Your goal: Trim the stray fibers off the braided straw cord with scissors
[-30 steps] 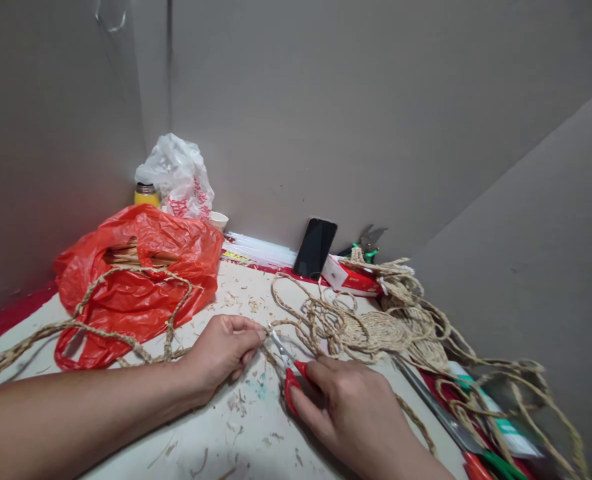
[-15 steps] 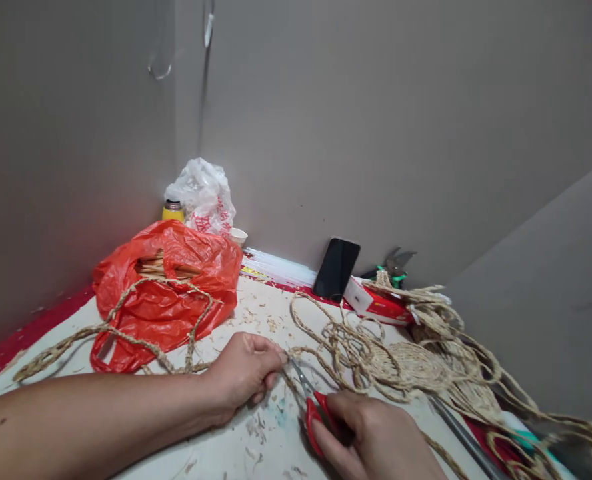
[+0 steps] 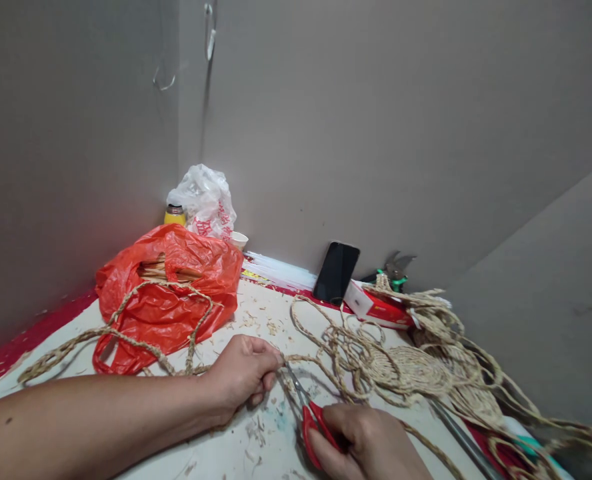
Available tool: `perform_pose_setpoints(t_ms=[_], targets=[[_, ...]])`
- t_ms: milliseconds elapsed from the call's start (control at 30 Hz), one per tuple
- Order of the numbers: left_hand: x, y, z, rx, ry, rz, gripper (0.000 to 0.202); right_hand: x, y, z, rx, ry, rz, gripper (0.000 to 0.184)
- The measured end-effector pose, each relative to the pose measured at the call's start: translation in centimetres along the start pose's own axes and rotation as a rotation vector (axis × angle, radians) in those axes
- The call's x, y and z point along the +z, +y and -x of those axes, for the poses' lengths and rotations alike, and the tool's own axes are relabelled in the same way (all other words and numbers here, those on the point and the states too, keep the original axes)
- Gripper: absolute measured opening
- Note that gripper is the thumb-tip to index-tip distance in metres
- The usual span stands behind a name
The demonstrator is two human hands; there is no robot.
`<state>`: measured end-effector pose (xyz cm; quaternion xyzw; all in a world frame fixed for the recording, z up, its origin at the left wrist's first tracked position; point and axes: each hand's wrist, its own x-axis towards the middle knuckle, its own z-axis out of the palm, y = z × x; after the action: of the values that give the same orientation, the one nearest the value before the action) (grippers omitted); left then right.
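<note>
My left hand (image 3: 249, 370) is closed in a pinch on a braided straw rope (image 3: 303, 359), low over the white tabletop. In my right hand (image 3: 371, 440) is a pair of scissors with red handles (image 3: 312, 427). Their blades point up and left, with the tips close to the rope beside my left fingertips. Whether the tips touch the rope I cannot tell. More of the rope runs from behind my left wrist across a red plastic bag (image 3: 151, 333), which has straw strips showing in its opening. To the right lies a tangled heap of rope (image 3: 406, 367).
A dark phone (image 3: 337, 272) leans at the back by a red and white box (image 3: 376, 307). Pliers (image 3: 397, 267) stand behind the box. At the back left are a white plastic bag (image 3: 206, 197), a yellow jar (image 3: 175, 215) and a paper cup (image 3: 239, 240). Straw scraps litter the table.
My right hand and the scissors have shifted slightly left, and the blades look a little more open. My left hand keeps its pinch. The whole view has tipped slightly.
</note>
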<state>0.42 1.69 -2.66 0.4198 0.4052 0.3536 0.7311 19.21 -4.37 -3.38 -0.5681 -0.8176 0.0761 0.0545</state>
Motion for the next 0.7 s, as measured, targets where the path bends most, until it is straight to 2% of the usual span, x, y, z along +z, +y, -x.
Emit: perform_pose_setpoints(t_ms=[267,500,700], targets=[[0.1,0.2,0.2,0.006,0.017,-0.001,0.017,-0.1,-0.3,0.0,0.034,0.037,-0.108,0.033],[0.4,-0.2,0.4,-0.014,0.000,-0.031,0.016,-0.5,-1.2,-0.1,0.106,0.136,-0.036,0.030],[0.3,-0.1,0.4,-0.019,0.028,-0.046,0.017,-0.7,-1.1,-0.1,0.084,0.101,-0.102,0.032]])
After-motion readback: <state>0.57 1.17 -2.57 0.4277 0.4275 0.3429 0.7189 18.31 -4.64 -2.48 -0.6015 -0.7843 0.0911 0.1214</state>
